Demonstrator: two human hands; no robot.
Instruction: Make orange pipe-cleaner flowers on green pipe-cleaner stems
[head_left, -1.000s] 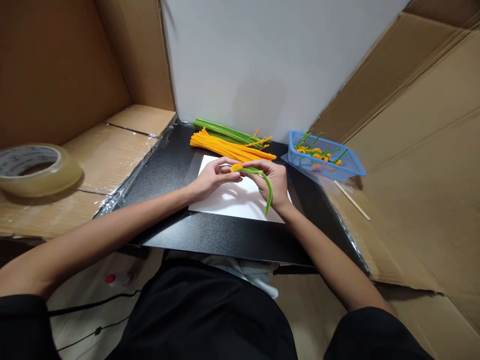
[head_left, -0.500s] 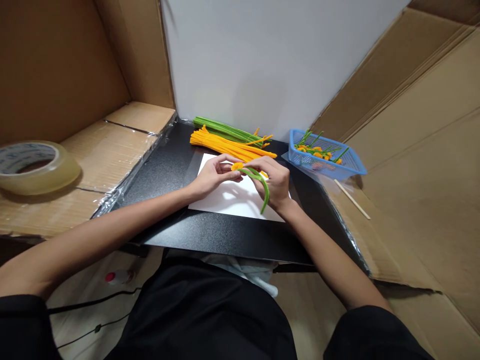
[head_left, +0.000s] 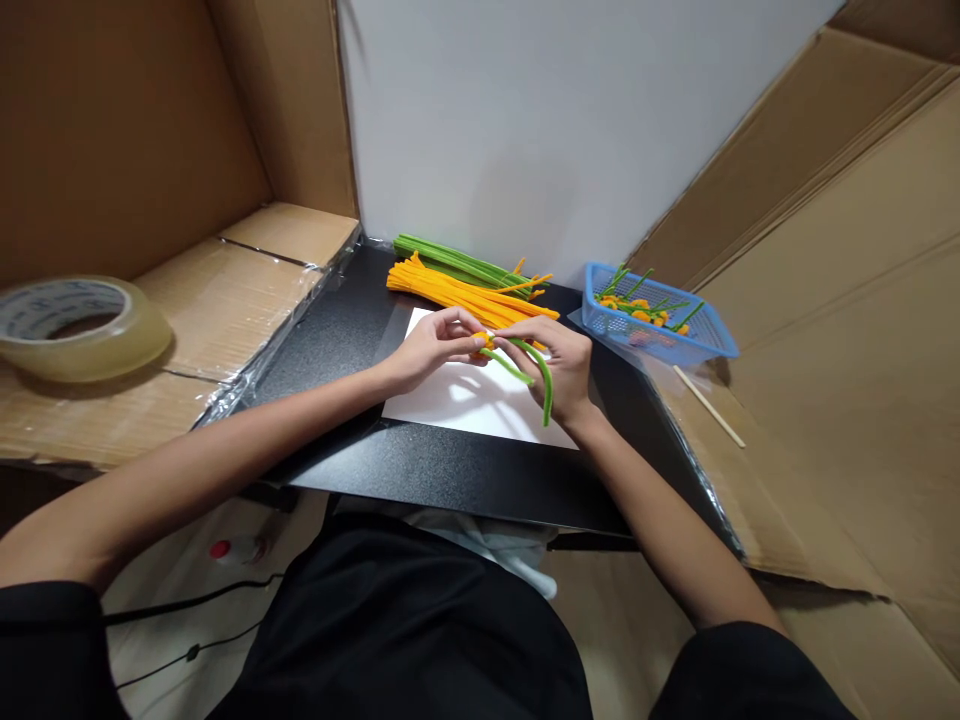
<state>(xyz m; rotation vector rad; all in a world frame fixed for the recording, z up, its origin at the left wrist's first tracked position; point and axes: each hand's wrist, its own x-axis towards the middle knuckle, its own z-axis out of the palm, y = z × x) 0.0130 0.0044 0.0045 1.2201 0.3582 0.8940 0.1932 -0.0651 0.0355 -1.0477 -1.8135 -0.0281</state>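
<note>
The left hand (head_left: pixel 427 355) pinches a small orange fuzzy head (head_left: pixel 482 342) between thumb and fingers; the fingertips cover much of it, so its exact shape is hard to make out. The right hand (head_left: pixel 568 368) is drawn narrow just beside it, thumb and forefinger closed on a green pipe cleaner (head_left: pixel 547 390). Two green lengths show, one straight and short, the other curving down in front of the right palm; whether they are one folded piece or two cannot be told, since the fingers hide where they meet the orange.

Both hands are above a white sheet (head_left: pixel 442 402), partly covered by them and their shadows, on a black tabletop (head_left: pixel 352 462). Behind lies a bundle of orange pipe cleaners (head_left: pixel 450 290), its right end partly hidden by the right hand, and it overlaps a bundle of green pipe cleaners (head_left: pixel 439 248). To the right, a blue basket (head_left: pixel 709 348) holds orange flowers with green stems (head_left: pixel 640 314), too tangled to count. A pale stick (head_left: pixel 709 407) lies near it. At far left, a tape roll (head_left: pixel 142 345) is cut off by the picture's edge. Below the tabletop, a red-capped bottle (head_left: pixel 241 549) is blurred.
</note>
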